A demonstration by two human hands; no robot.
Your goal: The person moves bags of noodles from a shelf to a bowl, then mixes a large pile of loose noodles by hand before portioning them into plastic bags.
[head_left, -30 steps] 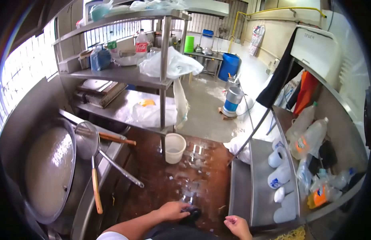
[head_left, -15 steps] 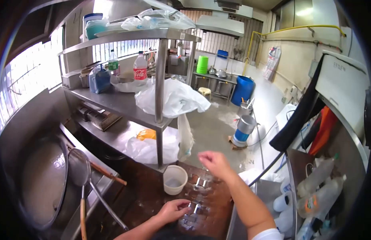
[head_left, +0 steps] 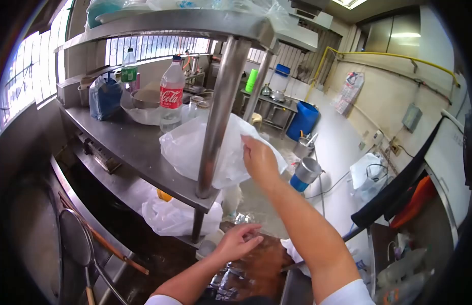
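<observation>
My right hand [head_left: 261, 160] is raised in front of a white plastic bag [head_left: 187, 145], which lies on the middle shelf and hangs over its edge. One finger points up against the bag. The other fingers are mostly hidden behind the hand, so a grip on the plastic cannot be made out. Lower down, my left hand [head_left: 240, 243] is held with its fingers apart and nothing in it. Just beside that hand stands a white plastic tub [head_left: 207, 247], partly covered by it. A steel post [head_left: 223, 117] of the shelf rises left of my right hand.
A cola bottle [head_left: 171, 96], jars [head_left: 199, 108] and a blue bag [head_left: 104, 97] stand on the middle shelf [head_left: 126, 140]. Another white bag [head_left: 177, 216] sits below. At left are a large pot [head_left: 30, 234] and a strainer [head_left: 75, 236]. A blue barrel [head_left: 303, 121] stands farther back.
My right hand has risen from above the wet floor to the bag on the shelf. The view has shifted and the shelf looks nearer. My left hand's fingers have spread.
</observation>
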